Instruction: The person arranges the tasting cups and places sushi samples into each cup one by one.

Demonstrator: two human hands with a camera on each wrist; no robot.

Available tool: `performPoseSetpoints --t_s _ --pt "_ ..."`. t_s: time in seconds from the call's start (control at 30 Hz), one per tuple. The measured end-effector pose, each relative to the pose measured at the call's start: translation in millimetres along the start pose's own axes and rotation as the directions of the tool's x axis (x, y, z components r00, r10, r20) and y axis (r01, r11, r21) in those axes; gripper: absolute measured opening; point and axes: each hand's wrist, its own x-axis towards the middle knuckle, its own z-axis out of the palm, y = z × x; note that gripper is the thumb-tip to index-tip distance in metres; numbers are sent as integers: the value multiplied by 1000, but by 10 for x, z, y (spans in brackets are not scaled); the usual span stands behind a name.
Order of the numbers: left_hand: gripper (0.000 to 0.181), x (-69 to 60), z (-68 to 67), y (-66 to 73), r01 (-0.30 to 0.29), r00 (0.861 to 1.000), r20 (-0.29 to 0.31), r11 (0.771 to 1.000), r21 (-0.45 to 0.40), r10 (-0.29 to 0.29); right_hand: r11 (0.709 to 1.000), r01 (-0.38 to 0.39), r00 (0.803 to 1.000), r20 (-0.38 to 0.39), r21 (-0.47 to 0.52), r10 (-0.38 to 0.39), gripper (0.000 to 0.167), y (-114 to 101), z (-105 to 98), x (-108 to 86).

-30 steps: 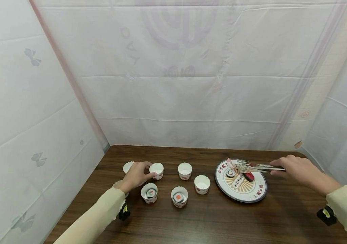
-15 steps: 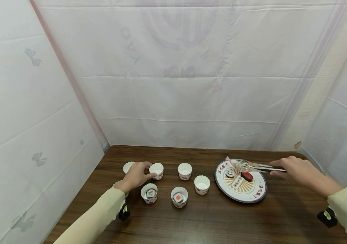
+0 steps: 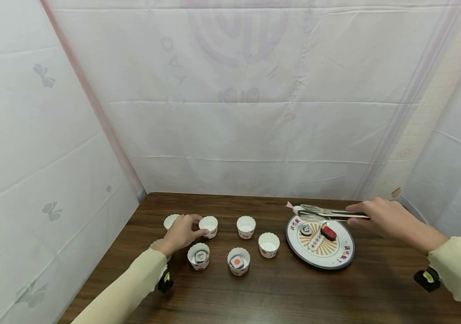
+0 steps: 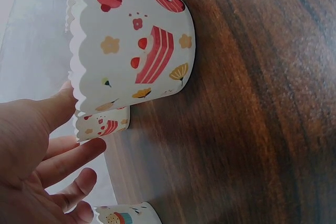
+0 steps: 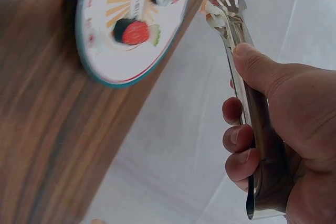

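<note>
My right hand (image 3: 384, 220) grips metal food tongs (image 3: 336, 213) above the far side of the plate (image 3: 337, 258). Between their slotted tips is a small white piece with a pink tail (image 3: 289, 205), like a shrimp sushi, mostly covered by the tongs. On the plate lie a red-topped sushi piece (image 3: 328, 232) and a round sushi roll (image 3: 305, 230). My left hand (image 3: 182, 233) holds a white paper baking cup (image 3: 208, 226) at its rim, thumb in front and index finger behind. The left wrist view shows a nearer printed cup (image 4: 136, 45) partly hiding the thumb.
Two front cups hold one sushi roll each: the left cup (image 3: 199, 265) and the middle cup (image 3: 238, 270). Other cups stand at the back (image 3: 246, 227), beside the plate (image 3: 268, 245) and behind my left hand (image 3: 170, 221). White printed cloth (image 3: 230, 135) rises behind the table.
The tongs have risen from the plate and moved left and back with the pink-tailed piece between their tips. The red-topped piece shifted slightly on the plate. My left hand has not moved.
</note>
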Motion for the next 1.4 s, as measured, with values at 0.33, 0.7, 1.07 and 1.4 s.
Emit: performPoseSetpoints --t_s 0.33,0.7,1.07,1.4 --pt "38 4 6 58 11 1000 -8 1000 -3 -11 994 103 995 -11 24 -103 34 -384 -74 360" --pt "38 30 38 110 6 1000 -9 1000 -25 -6 978 183 983 -51 99 -179 35 -819 197 743" --pt "36 45 68 108 20 1000 -11 1000 -24 -20 967 201 979 -5 159 -203 38 -1180 491 1035" --pt "39 35 51 151 34 999 -2 999 -25 -34 960 278 960 16 7 -279 29 -1392 373 1253"
